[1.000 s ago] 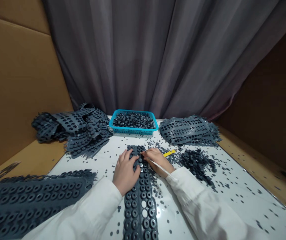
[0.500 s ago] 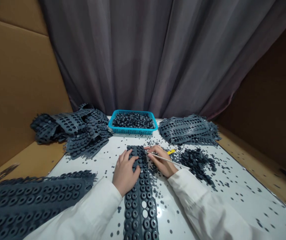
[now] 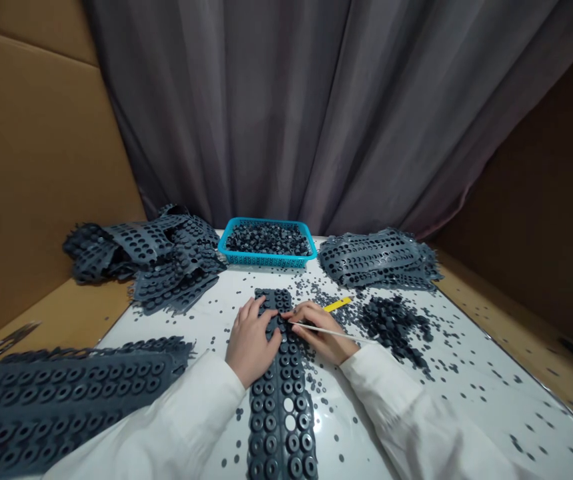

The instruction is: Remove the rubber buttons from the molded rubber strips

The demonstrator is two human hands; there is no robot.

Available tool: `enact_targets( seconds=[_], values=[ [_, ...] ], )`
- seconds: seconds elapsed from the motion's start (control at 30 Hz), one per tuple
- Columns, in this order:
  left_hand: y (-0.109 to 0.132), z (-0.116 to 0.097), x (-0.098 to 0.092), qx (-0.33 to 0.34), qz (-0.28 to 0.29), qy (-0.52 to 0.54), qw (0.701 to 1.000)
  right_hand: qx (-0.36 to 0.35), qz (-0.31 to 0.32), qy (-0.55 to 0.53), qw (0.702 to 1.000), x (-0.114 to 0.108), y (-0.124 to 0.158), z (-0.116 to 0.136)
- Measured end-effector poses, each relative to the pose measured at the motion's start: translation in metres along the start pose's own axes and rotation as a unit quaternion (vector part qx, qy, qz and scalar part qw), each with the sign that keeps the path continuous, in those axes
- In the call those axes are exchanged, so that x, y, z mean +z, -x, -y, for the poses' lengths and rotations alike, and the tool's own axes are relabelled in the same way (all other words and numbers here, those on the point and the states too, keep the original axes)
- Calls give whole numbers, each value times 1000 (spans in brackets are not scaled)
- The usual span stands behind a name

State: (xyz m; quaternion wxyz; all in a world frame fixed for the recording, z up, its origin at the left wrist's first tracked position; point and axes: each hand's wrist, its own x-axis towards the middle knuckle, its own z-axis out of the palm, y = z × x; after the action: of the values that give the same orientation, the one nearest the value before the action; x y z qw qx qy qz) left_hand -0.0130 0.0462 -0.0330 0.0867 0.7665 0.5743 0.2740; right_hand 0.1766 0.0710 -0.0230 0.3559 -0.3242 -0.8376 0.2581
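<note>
The left hand (image 3: 252, 341) is lying spread, pinning the limp-looking, light rubber strip (image 3: 282, 407) beside the worked row; the right hand (image 3: 320, 328) is pinching a thin stick (image 3: 346, 333).

A grey-purple curtain (image 3: 316, 113) hangs in long vertical folds across the back and fills most of the view. On the left stands a tall cardboard panel (image 3: 31, 167), tan, with a horizontal crease near its top. On the right a darker brown wall (image 3: 541, 200) lies in shadow. Below them a glossy white counter (image 3: 466, 393) runs back to the curtain's foot, and a tan ledge (image 3: 76, 313) borders both its sides. The light is dim and even, with a soft sheen on the counter's surface.
</note>
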Motion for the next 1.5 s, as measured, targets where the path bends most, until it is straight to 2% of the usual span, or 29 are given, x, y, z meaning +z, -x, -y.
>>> enact_targets(
  seconds=[0.2,0.37,0.47,0.63,0.73,0.83,1.13,1.23,1.33,1.43,1.5],
  values=[
    [0,1,1,4,-1,-3,1000,-20,17,40,999,0,1,-3],
    [0,0,1,1,1,-5,1000,-47,33,121,991,1,-3,-7],
    [0,0,1,1,-1,-5,1000,-56,15,151,987,0,-6,-9],
    [0,1,2,0,1,-2,1000,-14,-28,68,997,-2,-4,-4],
    [0,2,3,1,4,1,1000,-9,-9,10,1000,-1,-1,1],
    [0,1,2,0,0,6,1000,-12,10,8,1000,-1,0,1],
    [0,1,2,4,-9,7,1000,-56,31,160,985,3,-4,-9],
    [0,0,2,1,-6,0,1000,-75,18,194,978,4,-7,-12],
    [-1,0,2,-1,-4,0,1000,-43,-26,196,979,1,-8,-14],
    [0,2,3,0,-3,3,1000,11,-90,137,986,-3,-5,-8],
    [0,2,3,0,-2,3,1000,18,-92,82,992,-5,-1,-1]
  ],
)
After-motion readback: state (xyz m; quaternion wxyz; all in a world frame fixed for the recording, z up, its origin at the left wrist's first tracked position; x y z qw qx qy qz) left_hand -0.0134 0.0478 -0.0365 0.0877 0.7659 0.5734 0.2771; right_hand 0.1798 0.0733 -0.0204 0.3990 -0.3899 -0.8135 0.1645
